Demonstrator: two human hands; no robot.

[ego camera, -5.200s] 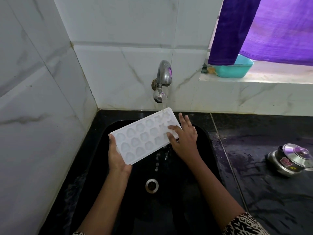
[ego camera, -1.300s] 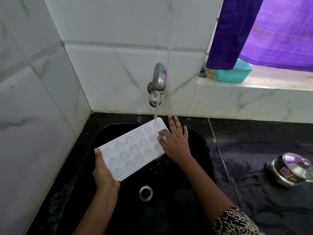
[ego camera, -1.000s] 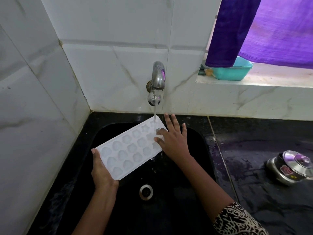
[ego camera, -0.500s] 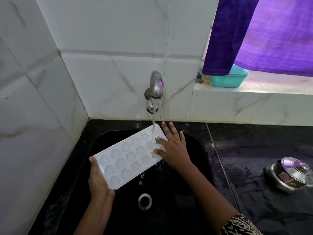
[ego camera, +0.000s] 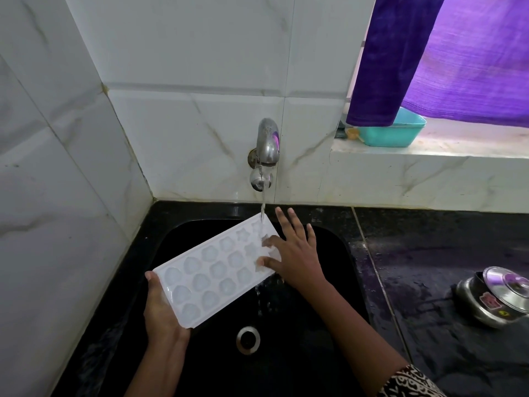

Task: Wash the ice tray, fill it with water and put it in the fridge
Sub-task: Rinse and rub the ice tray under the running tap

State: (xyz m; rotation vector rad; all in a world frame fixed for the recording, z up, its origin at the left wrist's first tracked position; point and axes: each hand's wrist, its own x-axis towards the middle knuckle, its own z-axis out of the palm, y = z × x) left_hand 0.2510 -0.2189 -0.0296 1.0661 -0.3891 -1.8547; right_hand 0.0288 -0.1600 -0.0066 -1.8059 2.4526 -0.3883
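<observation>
White plastic ice tray [ego camera: 211, 273] is held tilted over the black sink [ego camera: 329, 285], its far corner higher, under the tap [ego camera: 267, 144]. A thin water stream [ego camera: 262, 209] falls on the cells at that far end and drips from the tray's right edge toward the drain [ego camera: 248, 339]. The left hand [ego camera: 161, 313] grips the near end from below, thumb on the rim; its other fingers are hidden under the tray. The right hand [ego camera: 297, 253] has straight fingers spread apart; the thumb and forefinger touch the wet far cells. On the wet black counter [ego camera: 443, 253] at right stands a steel pot [ego camera: 498, 296] with its lid on. A teal tub [ego camera: 392, 136] sits on the window ledge behind a purple curtain [ego camera: 429, 53].
</observation>
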